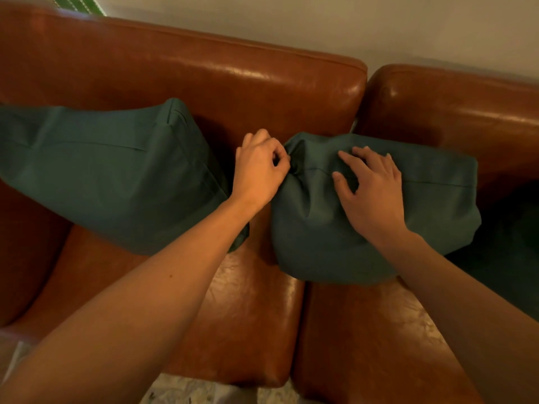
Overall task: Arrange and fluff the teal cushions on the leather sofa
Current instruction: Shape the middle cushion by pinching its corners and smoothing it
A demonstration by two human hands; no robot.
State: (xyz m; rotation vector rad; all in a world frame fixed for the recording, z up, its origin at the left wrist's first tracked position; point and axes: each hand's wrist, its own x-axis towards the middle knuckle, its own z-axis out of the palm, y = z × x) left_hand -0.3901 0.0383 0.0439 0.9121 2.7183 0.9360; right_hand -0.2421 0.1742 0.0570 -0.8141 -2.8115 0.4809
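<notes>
Two teal cushions lean against the backrest of a brown leather sofa (221, 83). The left cushion (110, 170) is smooth and slanted. The right cushion (431, 205) is crumpled, straddling the gap between two seat pads. My left hand (259, 167) pinches the bunched upper left corner of the right cushion, fingers curled round the fabric. My right hand (370, 191) lies on the cushion's front with fingers spread, pressing into the cloth.
A third dark teal cushion (513, 252) sits in shadow at the far right of the sofa. A pale wall (350, 24) rises behind the backrest. Light patterned floor (198, 392) shows below the seat edge.
</notes>
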